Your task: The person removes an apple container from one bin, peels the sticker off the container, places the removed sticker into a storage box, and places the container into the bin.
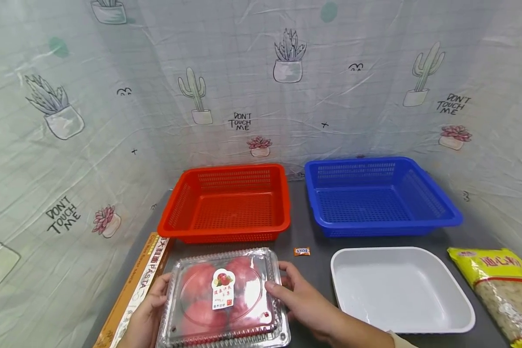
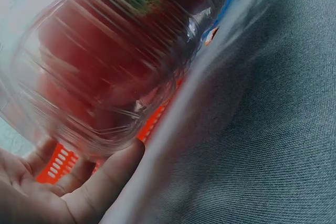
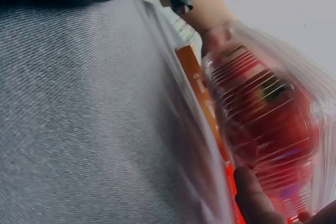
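A clear plastic box (image 1: 221, 296) of round red fruit, with a printed label on its lid, is at the front in the head view, below the red basket. My left hand (image 1: 150, 309) grips its left side, the thumb bent against the plastic. On the other side my right hand (image 1: 302, 299) holds it, thumb over the lid's edge and fingers along the side. Through the ribbed wall, the left wrist view shows the red fruit (image 2: 100, 51) with a green patch. In the right wrist view the right fingers (image 3: 254, 198) lie against the box (image 3: 268, 108).
Behind the box stands a red basket (image 1: 282, 222), with a blue basket (image 1: 387, 224) to its right. A white tray (image 1: 400, 290) and a yellow-topped bag (image 1: 500, 290) lie at right. A long pasta box (image 1: 130, 295) lies at left. One small orange packet (image 1: 302, 251) sits mid-table.
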Tool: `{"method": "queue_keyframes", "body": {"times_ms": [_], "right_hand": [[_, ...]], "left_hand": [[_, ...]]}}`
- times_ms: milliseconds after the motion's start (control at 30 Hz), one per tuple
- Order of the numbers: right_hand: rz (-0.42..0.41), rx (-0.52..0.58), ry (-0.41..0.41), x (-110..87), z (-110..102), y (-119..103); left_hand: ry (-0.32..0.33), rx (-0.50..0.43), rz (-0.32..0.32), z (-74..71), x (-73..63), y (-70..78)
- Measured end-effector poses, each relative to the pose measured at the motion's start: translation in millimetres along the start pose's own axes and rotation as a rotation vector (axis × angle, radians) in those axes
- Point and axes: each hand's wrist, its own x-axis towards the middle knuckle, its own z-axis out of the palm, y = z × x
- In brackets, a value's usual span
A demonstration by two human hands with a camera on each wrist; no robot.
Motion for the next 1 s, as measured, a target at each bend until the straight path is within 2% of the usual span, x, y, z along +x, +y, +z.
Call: {"method": "queue_keyframes", "body": {"times_ms": [233,400,500,667,867,933,1000], "right_hand": [[-0.012,0.039,0.050,-1.6,5.7,14.7],[-0.069,0.012,0.116,1.9,6.7,26.7],[-0.072,-0.002,0.142,3.3,4.4,30.0],[-0.035,0.005,0.124,4.6,1.6,29.9],[0.010,0.034,0.083,1.8,-0.5,24.8],[0.020,0.040,0.071,0.7,-1.1,22.6],[0.023,0.017,0.068,-0.1,-2.1,20.6]], "left_hand": [[-0.036,-0.019,0.013,-2.2,0.1,-3.5],[-0.013,0.075,0.000,-7.9,0.9,-8.8],[-0.016,0.092,-0.034,-10.7,3.0,-11.7],[0.003,0.047,-0.112,-10.0,3.1,-10.4],[0.039,0.056,-0.184,-11.0,1.9,-7.5],[0.065,0.094,-0.215,-10.9,2.5,-6.1],[0.130,0.144,-0.277,-10.3,2.9,-4.1]]}}
